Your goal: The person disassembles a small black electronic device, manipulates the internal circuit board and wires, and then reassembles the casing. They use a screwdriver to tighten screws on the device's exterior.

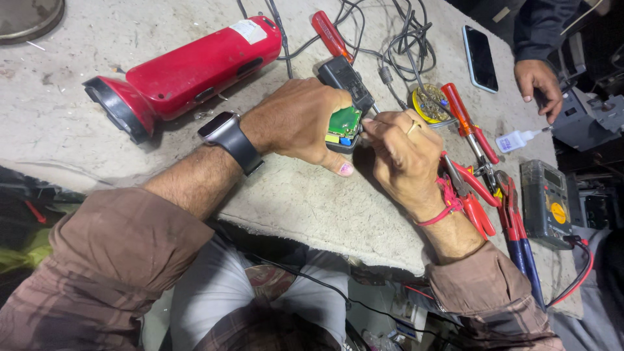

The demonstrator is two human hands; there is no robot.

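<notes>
Left hand (300, 120) curled tight around black adapter (344, 78), green circuit board (344, 121) exposed beside thumb. Right hand (404, 153) pinching thin tool tip against board.

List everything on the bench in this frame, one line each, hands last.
torch: 1, red with black head, upper left of bench
circuit board: 1, green, in black housing at centre
screwdrivers: 2, red handles, one top centre, one right of centre
solder tin: 1, yellow rim, right of centre
cables: tangle, black and grey, top centre
phone: 1, black, light blue edge, upper right
small bottle: 1, white, right
pliers: several, red and blue handles, right
multimeter: 1, dark with yellow dial, far right
other person's hand: 1, upper right
left hand: watch on wrist, holds board housing
right hand: red wrist thread, holds thin tool to the board
</notes>
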